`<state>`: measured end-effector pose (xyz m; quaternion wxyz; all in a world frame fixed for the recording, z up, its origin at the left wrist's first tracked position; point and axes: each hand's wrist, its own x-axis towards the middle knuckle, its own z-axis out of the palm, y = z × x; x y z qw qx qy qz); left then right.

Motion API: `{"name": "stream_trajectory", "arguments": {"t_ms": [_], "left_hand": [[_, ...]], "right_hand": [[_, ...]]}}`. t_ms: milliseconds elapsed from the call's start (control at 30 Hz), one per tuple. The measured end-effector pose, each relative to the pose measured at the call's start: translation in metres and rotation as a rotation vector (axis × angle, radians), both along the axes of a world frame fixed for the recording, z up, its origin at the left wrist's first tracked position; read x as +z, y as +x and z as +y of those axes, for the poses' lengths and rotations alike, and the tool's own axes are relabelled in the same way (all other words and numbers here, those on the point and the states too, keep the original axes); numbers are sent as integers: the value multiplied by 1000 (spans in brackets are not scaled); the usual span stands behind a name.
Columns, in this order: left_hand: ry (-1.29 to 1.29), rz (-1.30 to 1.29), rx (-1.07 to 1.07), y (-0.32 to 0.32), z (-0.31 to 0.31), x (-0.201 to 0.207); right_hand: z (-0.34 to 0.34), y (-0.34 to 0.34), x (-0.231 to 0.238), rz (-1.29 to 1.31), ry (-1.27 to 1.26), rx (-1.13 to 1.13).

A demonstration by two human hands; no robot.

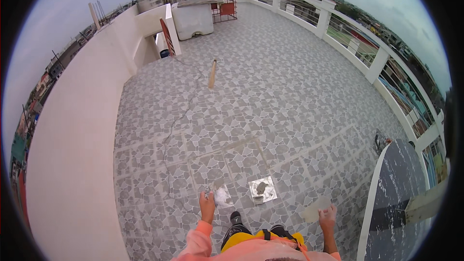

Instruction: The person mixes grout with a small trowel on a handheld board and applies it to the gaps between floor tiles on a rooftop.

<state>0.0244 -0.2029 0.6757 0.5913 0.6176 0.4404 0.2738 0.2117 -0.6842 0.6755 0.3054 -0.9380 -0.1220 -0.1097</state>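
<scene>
White heap [223, 196] risking scatter

At near right, the right hand [327, 216] is pinching a thin sheet [313, 211]; at near left, the left hand [207, 205] is curling, contents unclear, beside the heap. The shoe [236, 218] is resting close: one step could scatter it.

Farther out, a wooden plank [212, 74] near a thin cable [187, 110]; beyond, a white tub [194, 21] beside a red metal frame [227, 10]; leftward, a pale wall [72, 135]; rightward, a white railing [325, 18] and a dark streaked slab [398, 171].
</scene>
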Motion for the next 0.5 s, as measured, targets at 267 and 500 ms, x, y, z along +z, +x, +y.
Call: {"name": "stream_trajectory", "arguments": {"t_ms": [267,500], "left_hand": [[-62,23,-11,54,33,-51],[-94,62,5,98,-33,-14]], "right_hand": [[18,37,-12,-79,-143,42],[-20,94,-91,94,-51,148]]}}
